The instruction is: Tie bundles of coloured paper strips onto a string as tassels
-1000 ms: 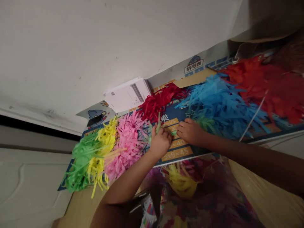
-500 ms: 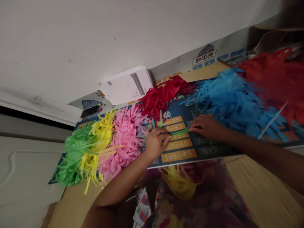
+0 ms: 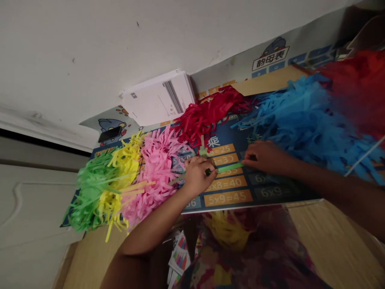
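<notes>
A thin green paper strip [image 3: 230,167] is stretched between my two hands, just over the dark multiplication-table mat. My left hand [image 3: 198,176] pinches its left end, fingers curled. At the other end my right hand [image 3: 258,156] is closed on the strip between thumb and fingers. Just beyond my left hand lies a pale green scrap [image 3: 203,149]. A pink fringed tissue bundle [image 3: 153,172] is close by on the left, and a dark red one [image 3: 210,114] sits behind. The blue fringed bundle [image 3: 309,120] lies past my right hand.
Yellow [image 3: 128,160] and green [image 3: 94,188] fringed bundles lie at the left, a bright red one [image 3: 361,88] at the far right. A white stack of boxes or books [image 3: 158,98] leans at the wall. A plastic bag [image 3: 240,249] with colourful contents is below the table edge.
The view has shifted slightly. The green strip now shows wider and flatter between my hands, which keep hold of both its ends.
</notes>
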A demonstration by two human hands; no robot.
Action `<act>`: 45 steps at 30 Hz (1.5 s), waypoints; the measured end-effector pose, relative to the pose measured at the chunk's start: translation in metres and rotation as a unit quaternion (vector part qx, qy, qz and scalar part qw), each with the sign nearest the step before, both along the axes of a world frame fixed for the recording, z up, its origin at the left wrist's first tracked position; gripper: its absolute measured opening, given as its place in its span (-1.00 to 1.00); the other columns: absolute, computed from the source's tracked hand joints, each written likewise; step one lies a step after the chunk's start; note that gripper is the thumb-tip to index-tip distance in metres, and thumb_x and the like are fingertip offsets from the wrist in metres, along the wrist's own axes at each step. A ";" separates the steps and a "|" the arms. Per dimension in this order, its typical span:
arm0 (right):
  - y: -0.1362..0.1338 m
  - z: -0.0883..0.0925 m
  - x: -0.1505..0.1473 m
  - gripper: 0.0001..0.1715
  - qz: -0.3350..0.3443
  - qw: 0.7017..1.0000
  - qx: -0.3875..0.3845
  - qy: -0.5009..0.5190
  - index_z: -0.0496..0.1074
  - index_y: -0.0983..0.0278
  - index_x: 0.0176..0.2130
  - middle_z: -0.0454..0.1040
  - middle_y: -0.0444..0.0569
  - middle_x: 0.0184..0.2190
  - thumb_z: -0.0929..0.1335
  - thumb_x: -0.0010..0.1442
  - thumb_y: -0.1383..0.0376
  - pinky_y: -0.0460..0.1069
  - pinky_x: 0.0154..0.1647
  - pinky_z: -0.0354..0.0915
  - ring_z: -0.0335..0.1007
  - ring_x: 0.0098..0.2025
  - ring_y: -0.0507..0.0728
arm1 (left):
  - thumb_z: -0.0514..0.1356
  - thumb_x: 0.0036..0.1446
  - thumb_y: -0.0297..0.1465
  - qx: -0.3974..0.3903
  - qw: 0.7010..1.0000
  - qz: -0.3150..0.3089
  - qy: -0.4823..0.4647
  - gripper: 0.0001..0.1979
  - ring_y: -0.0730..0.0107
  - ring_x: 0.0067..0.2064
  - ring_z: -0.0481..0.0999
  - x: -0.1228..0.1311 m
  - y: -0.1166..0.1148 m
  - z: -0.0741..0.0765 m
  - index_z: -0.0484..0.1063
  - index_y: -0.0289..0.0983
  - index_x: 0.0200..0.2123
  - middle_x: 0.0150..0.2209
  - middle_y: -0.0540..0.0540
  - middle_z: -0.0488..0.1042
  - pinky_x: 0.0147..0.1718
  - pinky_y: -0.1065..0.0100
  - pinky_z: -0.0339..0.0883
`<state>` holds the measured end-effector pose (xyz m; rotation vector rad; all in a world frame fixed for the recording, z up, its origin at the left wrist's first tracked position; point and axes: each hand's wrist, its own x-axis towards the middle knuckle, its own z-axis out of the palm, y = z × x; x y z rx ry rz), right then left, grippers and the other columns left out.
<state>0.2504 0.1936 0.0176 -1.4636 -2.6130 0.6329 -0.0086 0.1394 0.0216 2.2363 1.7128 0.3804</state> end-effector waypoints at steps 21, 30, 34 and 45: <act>-0.021 0.004 -0.029 -0.84 0.150 0.941 0.303 -0.013 0.49 0.26 -0.36 0.54 -0.02 -0.35 0.34 0.25 0.30 0.12 -0.14 -0.03 0.29 -0.19 0.20 | 0.07 0.34 -0.33 0.221 0.934 -0.204 0.192 -0.71 0.19 -0.13 0.41 0.027 -0.002 0.009 0.54 -0.23 -0.35 -0.34 -0.10 0.54 0.10 -0.07 0.04; -0.038 -0.008 -0.011 -0.72 0.160 0.933 0.323 -0.017 0.51 0.26 -0.35 0.55 -0.01 -0.36 0.27 0.35 0.40 0.12 -0.17 -0.01 0.31 -0.21 0.19 | 0.09 0.38 -0.38 0.238 0.932 -0.212 0.170 -0.78 0.28 -0.08 0.45 0.004 -0.015 -0.007 0.55 -0.19 -0.19 -0.24 -0.04 0.61 0.06 0.06 0.07; -0.032 -0.018 0.008 -0.72 0.118 0.952 0.274 0.067 0.54 0.24 -0.37 0.58 -0.05 -0.32 0.32 0.35 0.29 0.09 -0.19 0.00 0.34 -0.22 0.17 | 0.11 0.37 -0.32 0.190 0.962 -0.168 0.099 -0.78 0.31 -0.11 0.47 -0.005 -0.019 -0.008 0.58 -0.11 -0.18 -0.24 0.00 0.64 0.01 0.11 0.10; -0.023 -0.031 0.023 -0.68 0.094 0.962 0.184 0.179 0.57 0.21 -0.33 0.56 -0.03 -0.30 0.31 0.36 0.17 0.07 -0.20 0.12 0.39 -0.22 0.19 | 0.26 0.24 -0.23 0.102 0.984 -0.124 -0.075 -0.83 0.27 -0.16 0.49 -0.017 -0.019 -0.012 0.63 -0.15 -0.30 -0.26 -0.05 0.63 -0.07 0.14 0.08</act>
